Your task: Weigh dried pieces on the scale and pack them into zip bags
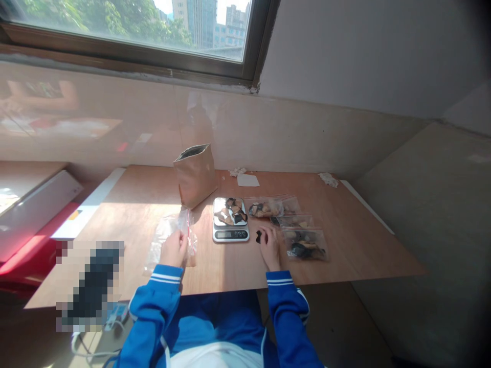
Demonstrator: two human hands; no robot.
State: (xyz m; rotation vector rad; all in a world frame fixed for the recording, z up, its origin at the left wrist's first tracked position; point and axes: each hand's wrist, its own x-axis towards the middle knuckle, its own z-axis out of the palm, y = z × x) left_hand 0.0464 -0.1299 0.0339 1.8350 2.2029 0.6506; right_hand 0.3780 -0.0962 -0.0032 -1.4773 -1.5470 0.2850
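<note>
My left hand (175, 249) is closed, fingers curled at the edge of a clear zip bag (156, 245) that lies flat with others. My right hand (270, 249) has its fingers bent around a black dried piece (259, 236) at the table surface. Between the hands stands a kitchen scale (231, 235) with a display and buttons in front. Black and tan dried pieces (233, 210), like dried fungus, are spread on its plate. Right of it lie filled zip bags, among them a front bag (306, 245) and a back bag (266, 208) with similar pieces.
A brown paper bag (197, 176) stands with its top open behind the clear bags. Crumpled tissue (328, 179) and a white card (248, 180) lie near the wall. A blurred dark object (95, 278) rests at the table's left corner, with cables (90, 352) below.
</note>
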